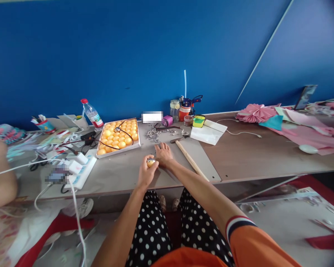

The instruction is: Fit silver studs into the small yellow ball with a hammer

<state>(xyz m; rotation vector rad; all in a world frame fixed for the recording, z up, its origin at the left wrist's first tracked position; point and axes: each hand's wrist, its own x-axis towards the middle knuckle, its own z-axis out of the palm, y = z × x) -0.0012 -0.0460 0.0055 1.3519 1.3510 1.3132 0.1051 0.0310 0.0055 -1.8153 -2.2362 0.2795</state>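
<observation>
My left hand (146,172) is closed around a small orange ball (150,162) that carries some small silver pieces, held just above the table's front part. My right hand (164,154) lies flat on the brown table (239,155) right beside it, fingers stretched toward a heap of small silver metal pieces (153,135). A white tray of orange balls (119,137) stands to the left, with a black cord across it. A wooden-handled hammer (189,158) lies just right of my right hand.
A white power strip (82,171) with cables, a water bottle (92,114) and jars (174,110) stand along the back. White paper (208,132) and pink paper fans (254,112) lie to the right. Another person's arm (0,178) is at the left edge.
</observation>
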